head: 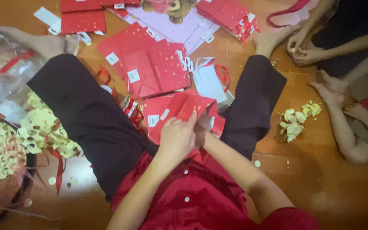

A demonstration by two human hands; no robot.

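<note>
We sit on the wooden floor (311, 183) with legs spread in dark trousers, and our left hand (176, 138) has its grip closed on a red paper gift bag (184, 108), fingers curled over its near edge and one finger stretched up along the flat side. Our right hand (200, 135) lies just behind the left, mostly hidden by it, so we cannot tell whether its grip is clenched or released, though it seems to touch the same bag from underneath. The bag sits right at the grip, tilted, between our knees, with a white tag (153, 120) just to the left of the grip. Beyond the grip, further from us, lies a loose pile of red bags (150, 64) with white tags and ribbon handles, and past that a pink sheet with a teddy bear (171, 8). Well to the left of the grip are cream punched paper sheets (39, 127) and clear plastic wrapping (1, 72). To the right of the grip, well apart, lie crumpled yellowish paper scraps (297, 119), and another person's hands (301, 49) are busy at the upper right.
</note>
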